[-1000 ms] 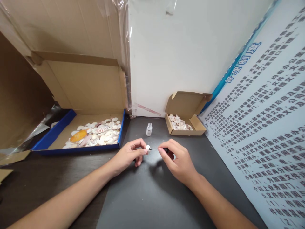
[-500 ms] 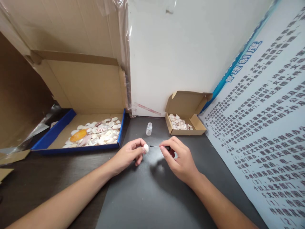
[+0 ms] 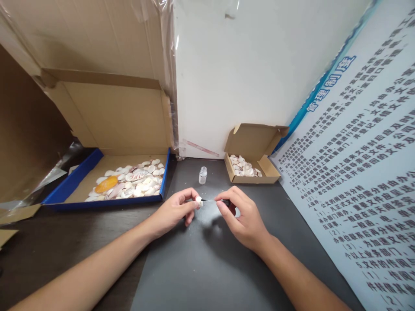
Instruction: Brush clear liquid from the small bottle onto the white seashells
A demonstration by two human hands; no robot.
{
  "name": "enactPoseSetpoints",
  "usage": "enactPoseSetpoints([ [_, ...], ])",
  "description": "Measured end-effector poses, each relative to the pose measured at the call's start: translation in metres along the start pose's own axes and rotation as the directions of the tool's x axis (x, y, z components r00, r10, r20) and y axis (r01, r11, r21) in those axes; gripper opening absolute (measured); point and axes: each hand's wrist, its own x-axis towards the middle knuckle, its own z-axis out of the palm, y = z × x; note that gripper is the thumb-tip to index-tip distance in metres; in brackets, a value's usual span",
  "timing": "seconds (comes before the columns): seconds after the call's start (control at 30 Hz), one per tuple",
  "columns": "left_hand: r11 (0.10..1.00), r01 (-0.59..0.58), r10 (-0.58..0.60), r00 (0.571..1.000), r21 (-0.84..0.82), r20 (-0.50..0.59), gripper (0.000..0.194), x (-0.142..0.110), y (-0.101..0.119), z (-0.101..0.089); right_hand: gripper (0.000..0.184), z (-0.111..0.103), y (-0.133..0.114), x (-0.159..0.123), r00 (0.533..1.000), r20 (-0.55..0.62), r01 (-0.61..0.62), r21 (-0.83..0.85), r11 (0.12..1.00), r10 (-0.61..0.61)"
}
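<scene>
Between the thumb and fingers of my left hand is a small white seashell. My right hand is closed around the black cap of a thin applicator brush. Its dark tip points left and appears to touch the shell's right edge. Just beyond my hands a small clear glass bottle with a pale label stands upright without a cap. How much liquid it holds I cannot tell.
To the left, an open blue-edged cardboard box holds many shells and one orange shell. A smaller open cardboard box with white shells stands at the back right. A printed board borders the right side, a white panel the back.
The brush tip drew back from the shell half a second ago, and the shell turned in my left fingers. Now the tip is back at the shell. The bottle and boxes have not moved.
</scene>
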Motion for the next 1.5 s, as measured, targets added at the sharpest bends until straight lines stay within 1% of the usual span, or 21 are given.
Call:
enactPoseSetpoints([
  [0.13, 1.000, 0.004, -0.004, 1.000, -0.002, 0.011, 0.031, 0.0002, 0.0006, -0.0003, 0.011, 0.0002, -0.0006, 0.0009, 1.000, 0.016, -0.013, 0.014, 1.000, 0.013],
  [0.23, 0.999, -0.002, 0.002, 1.000, -0.039, 0.008, 0.029, 0.0007, 0.0001, -0.0009, 0.010, 0.0003, -0.0004, 0.0013, 0.998, 0.034, -0.061, -0.018, 0.998, 0.062],
  [0.33, 0.997, -0.009, 0.010, 1.000, -0.080, 0.010, 0.027, 0.0013, -0.0013, -0.0014, 0.010, 0.0007, -0.0002, 0.0008, 0.996, 0.020, -0.091, -0.042, 0.995, 0.092],
  [0.43, 0.996, -0.010, 0.011, 1.000, -0.085, 0.017, 0.025, 0.0018, -0.0026, -0.0018, 0.010, 0.0013, -0.0006, -0.0003, 0.998, 0.005, -0.065, -0.024, 0.998, 0.065],
  [0.63, 0.997, -0.022, 0.022, 1.000, -0.080, -0.004, 0.024, 0.0009, -0.0021, -0.0012, 0.009, 0.0030, -0.0010, -0.0019, 0.999, 0.028, -0.045, -0.003, 0.999, 0.045],
  [0.83, 0.999, -0.038, 0.039, 0.999, -0.013, 0.009, 0.029, -0.0007, -0.0024, -0.0023, 0.009, 0.0045, -0.0010, -0.0024, 0.998, 0.055, -0.029, -0.011, 1.000, 0.030],
  [0.93, 0.999, -0.046, 0.046, 0.999, -0.009, 0.024, 0.030, -0.0012, -0.0031, -0.0031, 0.010, 0.0047, -0.0008, -0.0025, 0.997, 0.064, -0.028, -0.030, 0.999, 0.029],
  [1.07, 0.998, -0.056, 0.057, 0.998, -0.021, 0.014, 0.030, -0.0016, -0.0011, -0.0020, 0.010, 0.0038, 0.0004, -0.0022, 0.998, 0.027, -0.048, -0.074, 0.996, 0.050],
  [1.23, 0.999, -0.036, 0.036, 0.999, -0.026, -0.002, 0.031, -0.0024, 0.0029, 0.0004, 0.009, 0.0032, 0.0001, -0.0006, 0.997, -0.036, -0.076, -0.124, 0.989, 0.072],
  [1.33, 0.999, -0.029, 0.029, 1.000, -0.028, -0.006, 0.031, -0.0023, 0.0027, 0.0004, 0.009, 0.0029, -0.0014, -0.0004, 0.996, -0.066, -0.063, -0.119, 0.991, 0.055],
  [1.43, 0.999, -0.021, 0.021, 1.000, -0.036, 0.002, 0.029, -0.0017, 0.0013, -0.0005, 0.009, 0.0023, -0.0023, -0.0010, 0.997, -0.068, -0.030, -0.084, 0.996, 0.024],
  [1.5, 0.998, -0.021, 0.022, 1.000, -0.056, 0.006, 0.028, -0.0013, 0.0004, -0.0011, 0.009, 0.0025, -0.0022, -0.0011, 0.999, -0.042, -0.030, -0.079, 0.996, 0.026],
])
